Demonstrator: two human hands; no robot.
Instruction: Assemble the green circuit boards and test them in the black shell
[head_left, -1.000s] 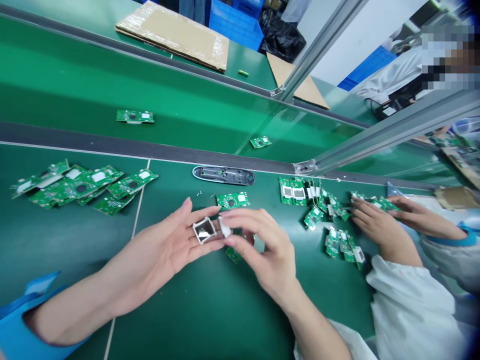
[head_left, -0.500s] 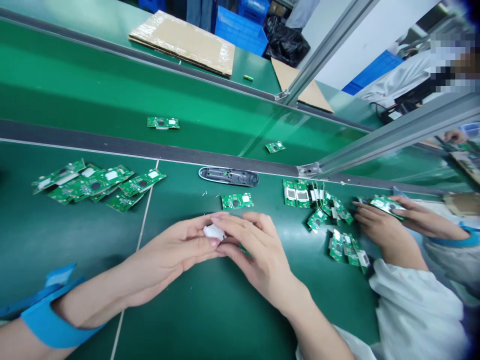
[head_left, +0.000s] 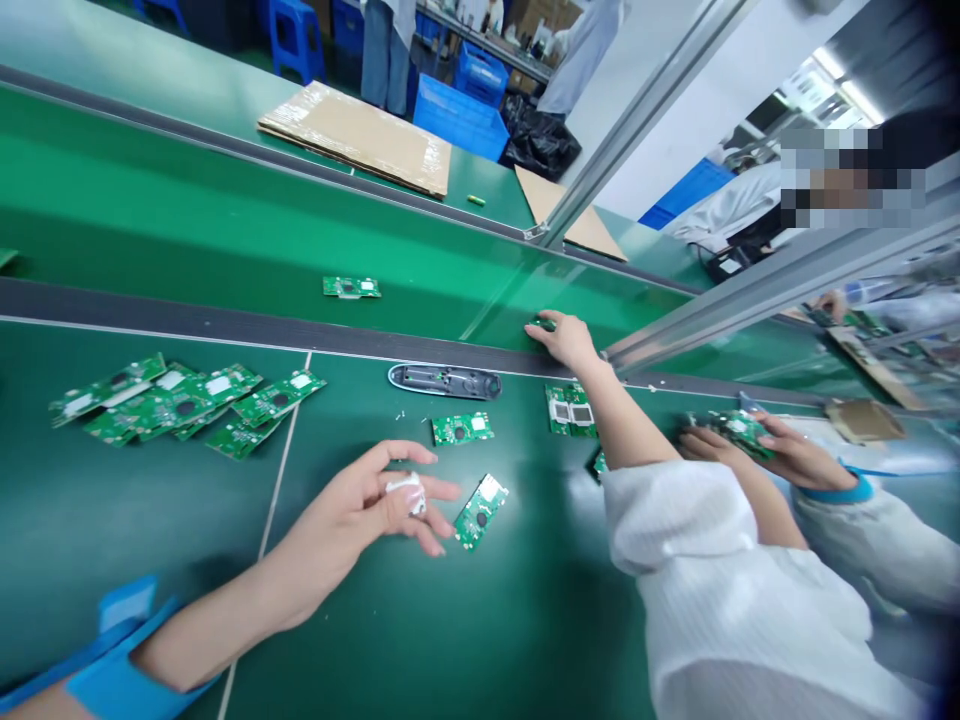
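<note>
Over the middle of the green table, my left hand [head_left: 390, 500] holds a small white piece [head_left: 407, 492] between thumb and fingers, the other fingers spread. Just right of its fingertips a green circuit board [head_left: 481, 512] lies at a slant. Beyond it lie another board [head_left: 462, 429] and a long dark housing [head_left: 445, 381]. My right hand [head_left: 562, 338] reaches onto the bright green belt, its fingers closed on a small circuit board [head_left: 547, 323] that is mostly covered.
A pile of circuit boards [head_left: 187, 400] lies at the left. One board [head_left: 352, 287] rests on the belt. At the right, a co-worker's hands [head_left: 795, 455] hold boards. A metal post [head_left: 637, 120] slants above the belt; cardboard [head_left: 360, 135] lies behind.
My right hand has left my left hand and reached forward to the board on the belt. A slanted board now shows on the table. My left hand has opened its outer fingers around the white piece.
</note>
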